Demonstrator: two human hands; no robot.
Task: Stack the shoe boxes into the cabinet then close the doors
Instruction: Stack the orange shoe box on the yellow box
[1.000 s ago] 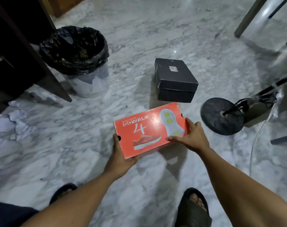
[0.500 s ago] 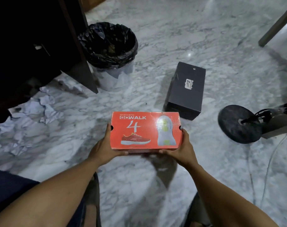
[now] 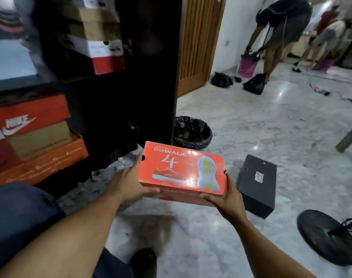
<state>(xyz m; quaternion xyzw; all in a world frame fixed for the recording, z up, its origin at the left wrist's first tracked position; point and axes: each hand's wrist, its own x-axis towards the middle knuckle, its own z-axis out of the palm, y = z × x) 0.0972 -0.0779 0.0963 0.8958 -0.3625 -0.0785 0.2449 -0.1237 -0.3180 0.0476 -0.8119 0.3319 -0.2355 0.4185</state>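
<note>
- Orange shoe box (image 3: 183,171), lid printed "GOWALK 4" with a shoe and a sole, is held in the air above the marble floor (image 3: 251,127). Lid up, slightly tilted.
- Left hand (image 3: 129,183) grips the box's left end: palm against the end, thumb along the near side.
- Right hand (image 3: 225,197) grips the near right corner: thumb on the near side, fingers up the right end.
- Both hands carry that one box and nothing else.
- Dark cabinet (image 3: 151,67) stands open at left. The held box is outside it, near its lower front edge and not touching.
- Upper shelf: box stack (image 3: 98,37) of brown, white and red boxes, blurred.
- Lower left: red Nike box (image 3: 28,115) on a brown box (image 3: 40,141), with an orange carton (image 3: 42,163) beneath. Blur hides whether the brown one sits in or on the carton.
- Black shoe box (image 3: 257,183) lies closed on the floor just right of the right hand, apart from the held box.
- Bin (image 3: 193,135) with a black liner stands on the floor behind the held box, beside the cabinet's dark panel.
- Black round disc (image 3: 323,237) with cables on it lies flat at lower right.
- The person's knee (image 3: 16,217) in blue fabric is at lower left, and a foot in a dark sandal (image 3: 145,259) at bottom centre.
- Background: wooden slatted door (image 3: 199,41), and two people bent over (image 3: 281,27) near a pink bag (image 3: 247,66).
- Black bags (image 3: 221,79) lie on the floor there too.
</note>
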